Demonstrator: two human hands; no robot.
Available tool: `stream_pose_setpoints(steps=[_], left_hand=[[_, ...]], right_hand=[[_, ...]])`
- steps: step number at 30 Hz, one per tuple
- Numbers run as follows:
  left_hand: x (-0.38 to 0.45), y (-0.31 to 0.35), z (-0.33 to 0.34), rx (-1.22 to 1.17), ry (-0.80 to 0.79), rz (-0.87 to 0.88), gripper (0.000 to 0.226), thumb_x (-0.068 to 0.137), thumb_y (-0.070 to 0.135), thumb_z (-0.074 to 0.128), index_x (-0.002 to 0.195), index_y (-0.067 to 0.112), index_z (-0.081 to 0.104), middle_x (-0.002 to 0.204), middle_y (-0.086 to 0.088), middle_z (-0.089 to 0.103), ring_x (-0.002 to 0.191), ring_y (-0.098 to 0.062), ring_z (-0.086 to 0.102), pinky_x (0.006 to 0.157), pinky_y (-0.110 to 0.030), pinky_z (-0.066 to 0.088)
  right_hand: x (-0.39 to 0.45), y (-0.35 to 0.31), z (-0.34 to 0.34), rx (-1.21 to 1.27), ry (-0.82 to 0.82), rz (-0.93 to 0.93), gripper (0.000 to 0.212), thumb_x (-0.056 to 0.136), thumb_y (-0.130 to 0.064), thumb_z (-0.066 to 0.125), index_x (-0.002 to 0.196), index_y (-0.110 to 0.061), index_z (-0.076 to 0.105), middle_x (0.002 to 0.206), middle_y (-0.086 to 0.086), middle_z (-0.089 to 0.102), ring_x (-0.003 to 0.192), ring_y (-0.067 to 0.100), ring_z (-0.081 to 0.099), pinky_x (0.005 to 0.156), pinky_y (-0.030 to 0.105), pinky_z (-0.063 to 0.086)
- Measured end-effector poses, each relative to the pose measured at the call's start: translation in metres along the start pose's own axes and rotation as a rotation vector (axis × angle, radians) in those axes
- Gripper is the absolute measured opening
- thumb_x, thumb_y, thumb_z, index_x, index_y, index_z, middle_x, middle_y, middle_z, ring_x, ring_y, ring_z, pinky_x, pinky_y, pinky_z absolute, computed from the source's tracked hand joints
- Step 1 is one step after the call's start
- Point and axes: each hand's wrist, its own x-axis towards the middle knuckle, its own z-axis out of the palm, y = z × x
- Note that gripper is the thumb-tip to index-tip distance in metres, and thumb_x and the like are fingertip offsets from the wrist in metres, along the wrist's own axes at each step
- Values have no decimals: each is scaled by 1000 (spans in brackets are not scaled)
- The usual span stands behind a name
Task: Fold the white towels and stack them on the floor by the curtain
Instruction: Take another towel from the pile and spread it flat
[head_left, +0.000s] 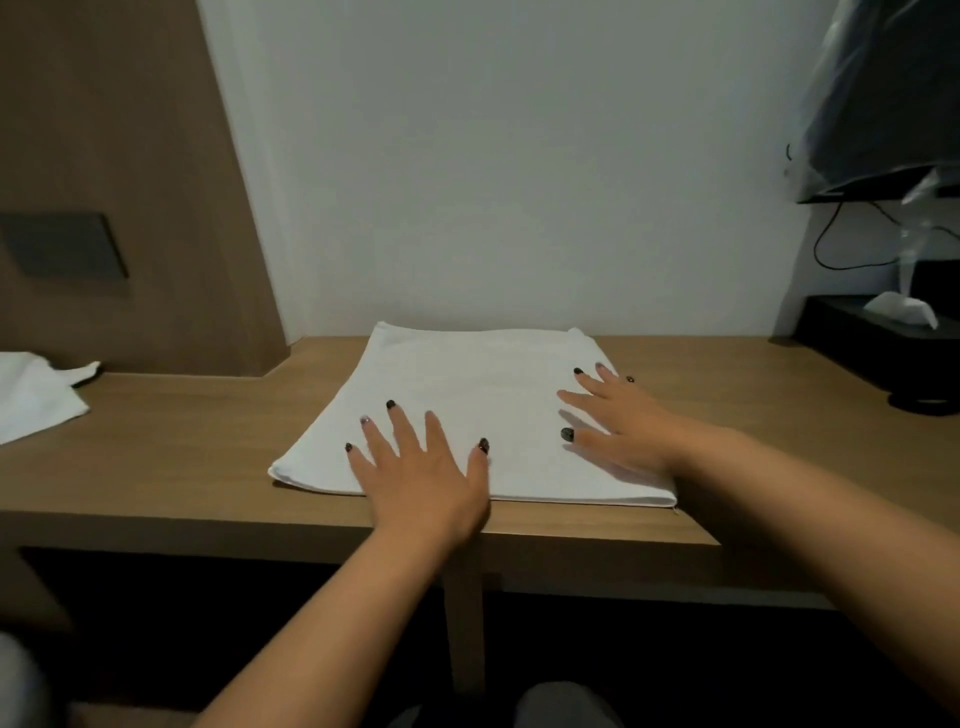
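Towel (467, 405) lies flat at frame centre on the table (182, 441); I see my left hand (421, 467) and right hand (618, 421) pressing it, fingers spread straight, gripping nothing.

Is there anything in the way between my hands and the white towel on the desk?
Nothing visible. The left hand and the right hand already lie flat on the white towel, fingers spread, on the wooden desk.
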Motion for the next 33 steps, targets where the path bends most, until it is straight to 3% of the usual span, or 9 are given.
stream_pose_setpoints(steps=[6, 12, 17, 22, 25, 27, 28, 31, 33], left_hand=[[4, -11, -1, 48, -165, -88, 88, 82, 83, 5, 155, 33, -6, 163, -3, -14, 146, -41, -17, 104, -75, -10], [26, -44, -5, 66, -193, 36, 91, 75, 89, 4, 153, 43, -8, 163, 5, -15, 148, -36, -16, 106, -73, -10], [54, -81, -12, 50, -220, 223, 91, 69, 89, 2, 150, 50, -6, 162, 14, -11, 150, -23, -14, 113, -67, -9], [64, -91, -17, 14, -130, 195, 67, 95, 67, 16, 154, 41, 1, 163, 7, -13, 149, -24, -18, 114, -62, -12], [48, -65, -24, -412, -73, 172, 57, 103, 47, 31, 155, 34, 12, 164, 7, 1, 151, -20, -3, 121, -49, -1], [34, -42, -29, -632, -38, 180, 53, 104, 38, 35, 154, 29, 22, 163, 5, 12, 151, -18, 6, 122, -40, 5], [28, -32, -30, -620, -30, 187, 51, 105, 36, 33, 155, 27, 23, 163, 3, 13, 151, -19, 6, 122, -40, 6], [21, -11, -24, -407, -95, 98, 55, 106, 40, 22, 157, 21, 13, 164, -4, 3, 150, -32, -4, 120, -53, 1], [19, -4, -14, -218, -172, 8, 66, 102, 53, 13, 157, 18, 5, 164, -7, -4, 149, -37, -8, 117, -59, -3]], right_hand=[[27, -5, 15, 255, -29, -11, 60, 93, -64, 39, 149, -42, 31, 162, -14, 12, 148, 5, -10, 120, 40, 2], [25, -29, 14, 51, -144, 2, 83, 88, -74, 21, 156, -30, 1, 164, 0, -6, 150, 20, -11, 121, 41, -8], [2, -66, 18, 21, -159, 188, 99, 80, -84, 11, 156, -24, -8, 163, 8, -14, 149, 29, -15, 120, 49, -9], [-10, -125, 26, 80, -122, 399, 92, 89, -75, 11, 155, -14, -10, 160, 17, -17, 146, 40, -20, 116, 55, -14], [-8, -156, 25, 137, -186, 395, 83, 96, -63, 18, 154, -11, -11, 159, 21, -19, 143, 45, -23, 113, 59, -16], [-5, -160, 19, 188, -216, 368, 75, 99, -49, 27, 155, -12, -7, 160, 17, -17, 144, 43, -21, 115, 59, -12], [-2, -156, 14, 205, -206, 354, 72, 100, -44, 30, 156, -11, 0, 162, 14, -11, 146, 41, -16, 117, 56, -7], [8, -129, 5, 166, -100, 238, 54, 100, -34, 33, 148, -9, 27, 159, 12, 16, 147, 36, 6, 118, 50, 14], [10, -105, 5, 120, -69, 103, 49, 103, -34, 30, 147, -12, 31, 160, 9, 18, 148, 31, 7, 119, 48, 15]])
